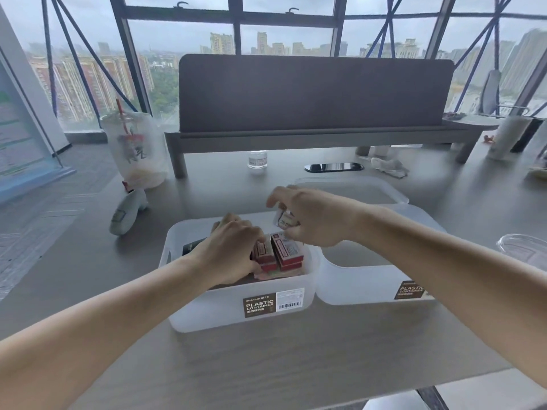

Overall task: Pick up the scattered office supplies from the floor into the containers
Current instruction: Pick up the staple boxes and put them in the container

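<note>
While my left hand (231, 250) grips the red boxes (288, 251) inside the near container (219, 312), my right hand (316, 220) pinches a small white box (287, 221) just above them toward the far rim, so I judge it drops straight down.

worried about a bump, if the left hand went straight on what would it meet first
The left hand would meet the red boxes in the container, seemingly against its fingers; depth is unclear.
</note>
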